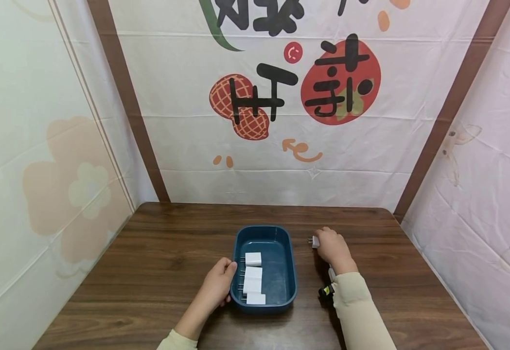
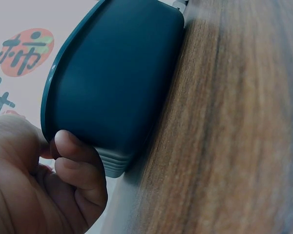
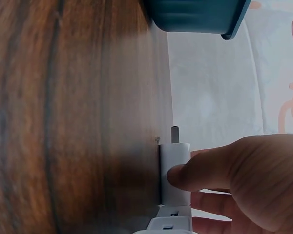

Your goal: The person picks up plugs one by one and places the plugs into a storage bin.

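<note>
My left hand [image 1: 216, 281] grips the left rim of a dark blue rectangular tray [image 1: 290, 253], thumb over the edge and fingers curled beneath it outside. In the left wrist view, those fingers [image 2: 80, 170] lie against the tray's outer wall. Several white charger plugs [image 1: 253, 279] form a column along the tray's left side, prongs pointing left. Right of the tray, my right hand [image 1: 334, 249] pinches another white charger plug [image 3: 175, 168] close over the table, its metal prongs toward the tray. The right wrist view has the thumb on its side.
More white chargers [image 3: 170, 225] with port openings sit right behind the pinched one. A black device [image 1: 326, 291] is at the right wrist. The brown wood table [image 1: 171, 243] ends at a printed cloth backdrop [image 1: 184, 160], with cloth walls on both sides.
</note>
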### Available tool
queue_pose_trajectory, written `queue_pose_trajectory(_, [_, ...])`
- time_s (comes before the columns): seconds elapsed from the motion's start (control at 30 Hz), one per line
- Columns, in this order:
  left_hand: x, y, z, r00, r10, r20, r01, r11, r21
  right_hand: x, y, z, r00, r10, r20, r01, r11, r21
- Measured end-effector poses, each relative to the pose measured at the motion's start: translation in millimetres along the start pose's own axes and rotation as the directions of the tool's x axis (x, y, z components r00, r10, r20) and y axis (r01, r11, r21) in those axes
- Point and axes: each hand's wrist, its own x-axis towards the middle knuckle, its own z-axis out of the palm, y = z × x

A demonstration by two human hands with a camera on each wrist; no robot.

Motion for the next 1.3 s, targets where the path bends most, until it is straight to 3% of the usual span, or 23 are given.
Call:
queue_pose_trajectory(0.83, [-0.8,-1.0,-0.4,1.000,0.006,0.007,-0.006,1.000,-0.004,-1.9,2.1,0.1,0.999,0.031,0.024,-0.033,0.996,0.088])
queue_pose_trajectory(1.3, [-0.5,-1.9,-0.3,1.000,0.019,0.000,-0.019,1.000,-0.016,-2.4,-1.6,-11.2,0.999,0.012,-0.044,-0.006,0.992,0.125])
